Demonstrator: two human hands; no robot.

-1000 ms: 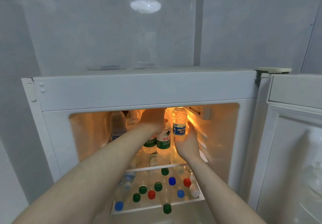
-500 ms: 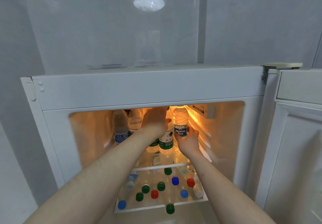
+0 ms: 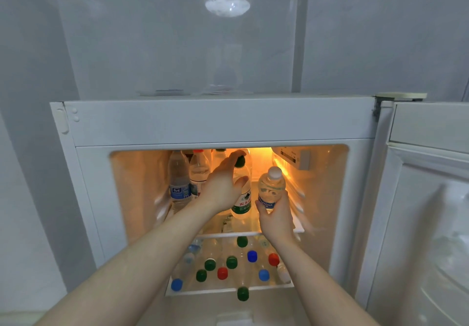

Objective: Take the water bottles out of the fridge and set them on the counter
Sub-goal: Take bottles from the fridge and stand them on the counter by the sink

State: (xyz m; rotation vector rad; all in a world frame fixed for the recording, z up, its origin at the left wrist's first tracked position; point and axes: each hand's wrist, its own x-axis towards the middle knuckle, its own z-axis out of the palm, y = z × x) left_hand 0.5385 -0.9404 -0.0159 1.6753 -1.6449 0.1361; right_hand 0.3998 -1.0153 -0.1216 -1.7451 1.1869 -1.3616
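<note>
Fridge (image 3: 215,123) stands open, lamp lit, door (image 3: 426,211) swung right. Upper shelf (image 3: 298,229), from left: blue-label bottle (image 3: 179,181) and red-capped bottle (image 3: 199,171), upright, clear liquid inside. Left hand (image 3: 223,186) reaches in, fingers (image 3: 232,158) curled round the neck of the green-capped bottle (image 3: 243,199), which is upright on the shelf. Right hand (image 3: 275,214) grips the Aquafina bottle (image 3: 270,188) low on its body, tilted toward the viewer, white cap foremost, near full. Lower shelf (image 3: 228,290): many bottles upright, green, red, and blue caps showing.
</note>
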